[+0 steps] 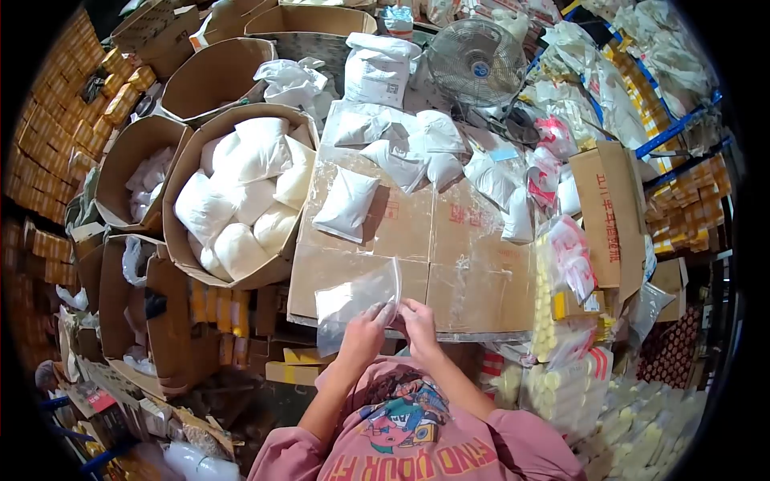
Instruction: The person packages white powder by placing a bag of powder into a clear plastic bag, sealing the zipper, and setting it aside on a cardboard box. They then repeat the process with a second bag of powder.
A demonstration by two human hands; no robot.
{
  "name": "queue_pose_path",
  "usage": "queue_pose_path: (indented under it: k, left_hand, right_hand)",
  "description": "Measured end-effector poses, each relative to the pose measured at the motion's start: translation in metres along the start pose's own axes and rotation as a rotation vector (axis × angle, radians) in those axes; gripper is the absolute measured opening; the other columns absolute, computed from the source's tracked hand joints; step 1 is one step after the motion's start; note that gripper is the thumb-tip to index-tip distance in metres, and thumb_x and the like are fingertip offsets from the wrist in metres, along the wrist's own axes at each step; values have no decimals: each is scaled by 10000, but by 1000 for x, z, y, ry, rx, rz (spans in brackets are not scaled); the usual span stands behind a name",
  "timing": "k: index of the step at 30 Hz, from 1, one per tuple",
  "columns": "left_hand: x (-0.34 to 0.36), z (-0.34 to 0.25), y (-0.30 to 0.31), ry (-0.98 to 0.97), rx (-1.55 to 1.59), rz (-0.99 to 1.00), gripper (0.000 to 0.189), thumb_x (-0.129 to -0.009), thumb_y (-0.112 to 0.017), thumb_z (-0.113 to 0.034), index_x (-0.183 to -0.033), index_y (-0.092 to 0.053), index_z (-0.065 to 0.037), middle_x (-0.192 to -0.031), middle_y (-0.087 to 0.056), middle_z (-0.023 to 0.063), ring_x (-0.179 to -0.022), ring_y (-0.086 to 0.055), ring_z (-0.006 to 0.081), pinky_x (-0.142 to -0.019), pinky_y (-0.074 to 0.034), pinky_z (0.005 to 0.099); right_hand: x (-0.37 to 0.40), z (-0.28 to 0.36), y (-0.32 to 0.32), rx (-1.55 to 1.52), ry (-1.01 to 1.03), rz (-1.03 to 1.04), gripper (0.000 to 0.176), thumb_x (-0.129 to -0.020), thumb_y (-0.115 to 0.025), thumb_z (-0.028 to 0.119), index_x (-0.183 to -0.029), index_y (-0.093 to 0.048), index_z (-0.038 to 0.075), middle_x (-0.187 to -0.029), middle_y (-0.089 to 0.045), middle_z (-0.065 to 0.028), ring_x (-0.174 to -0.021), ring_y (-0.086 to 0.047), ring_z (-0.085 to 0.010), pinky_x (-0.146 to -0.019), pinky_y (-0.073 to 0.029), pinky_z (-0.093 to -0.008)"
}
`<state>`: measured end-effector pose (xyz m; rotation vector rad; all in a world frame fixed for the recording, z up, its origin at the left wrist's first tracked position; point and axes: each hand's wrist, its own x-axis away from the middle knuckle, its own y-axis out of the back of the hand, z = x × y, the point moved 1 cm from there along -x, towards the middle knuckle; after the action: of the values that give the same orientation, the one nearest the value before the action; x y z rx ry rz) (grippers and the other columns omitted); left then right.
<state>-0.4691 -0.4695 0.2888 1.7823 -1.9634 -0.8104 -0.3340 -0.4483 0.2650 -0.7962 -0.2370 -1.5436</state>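
Note:
At the near edge of the cardboard-covered table [485, 297], a clear plastic bag with white contents [345, 303] lies tilted, its right edge running up between my hands. My left hand [370, 327] is closed on that edge, fingers bent over the plastic. Close beside it, my right hand [419, 325] pinches the same edge with thumb and fingers. Farther up the table lies a filled white bag [346, 204], flat on the cardboard. Behind it several more filled bags [397, 164] are spread in a loose row.
Left of the table stands a large cardboard box [241, 276] heaped with white filled bags [253, 148]. A fan [477, 64] and an upright white sack [377, 72] are at the back. To the right are a leaning carton [603, 212], pink-and-white plastic bags [571, 248] and packed rolls [565, 393].

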Motion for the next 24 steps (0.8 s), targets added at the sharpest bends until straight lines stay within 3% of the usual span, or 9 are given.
queue_pose_path:
  k: [4, 7, 10, 11, 12, 15, 18, 19, 24]
  left_hand:
    - [10, 1, 5, -82, -143, 137, 350, -792, -559, -64, -1137, -608, -33, -1133, -622, 150, -1035, -575, 354, -832, -490, 433]
    - [10, 1, 6, -200, -349, 139, 393, -774, -627, -207, -1139, -614, -63, -1161, -618, 111, -1174, -474, 370, -906, -412, 494]
    - [9, -2, 12, -100, 25, 141, 429, -712, -705, -254, -1092, -655, -61, -1136, -624, 134, -1161, -492, 363, -976, -383, 469]
    - [7, 1, 10, -39, 185, 115, 389, -706, -715, -236, -1044, -674, -47, -1079, -643, 147, -1073, -547, 366, -958, -413, 452]
    - [9, 8, 7, 9, 228, 72, 299, -749, -706, -169, -998, -682, -6, -1019, -666, 142, -936, -636, 293, -873, -488, 377]
    - [17, 18, -10, 455, 808, -77, 203, -882, -634, -90, -980, -665, 85, -929, -695, 116, -827, -651, 127, -751, -518, 240]
    - [16, 16, -13, 563, 736, -250, 262, -867, -670, -167, -971, -678, 73, -875, -714, 127, -806, -679, 151, -728, -530, 266]
    - [17, 13, -11, 587, 672, -246, 264, -855, -691, -165, -961, -685, 76, -854, -712, 121, -778, -664, 136, -709, -525, 253]
    - [22, 17, -16, 657, 919, -281, 249, -861, -685, -147, -925, -689, 94, -789, -695, 68, -691, -609, 83, -629, -498, 228]
  right_hand:
    - [8, 11, -4, 99, 84, -13, 181, -895, -615, 108, -998, -652, -37, -896, -675, -72, -761, -633, -111, -678, -519, -228]
    - [-1, -13, 6, 508, 331, -70, 215, -887, -624, 134, -985, -657, -54, -824, -696, -113, -712, -634, -118, -629, -494, -258]
    - [3, -13, 5, 744, 430, -140, 190, -896, -587, 142, -929, -661, -30, -753, -663, -178, -658, -626, -139, -606, -481, -318]
    - [5, -11, 4, 730, 432, -124, 188, -899, -585, 151, -920, -667, -17, -728, -652, -180, -627, -621, -158, -590, -473, -326]
    - [2, -15, 3, 640, 379, -94, 195, -894, -597, 160, -901, -677, -17, -729, -661, -176, -626, -637, -180, -594, -480, -322]
    - [22, 5, -11, 774, 453, -161, 179, -853, -645, 154, -876, -695, -16, -776, -672, -184, -694, -673, -270, -636, -506, -336]
    - [22, -5, -10, 838, 624, -139, 151, -802, -667, 80, -907, -698, -24, -847, -691, -168, -751, -677, -232, -678, -517, -319]
    - [20, -13, -7, 842, 649, -123, 150, -763, -655, 40, -889, -691, -31, -855, -678, -175, -792, -665, -297, -708, -519, -347]
    - [33, -13, -22, 897, 682, -108, 148, -755, -642, 30, -888, -677, -26, -867, -655, -196, -795, -647, -348, -714, -518, -373]
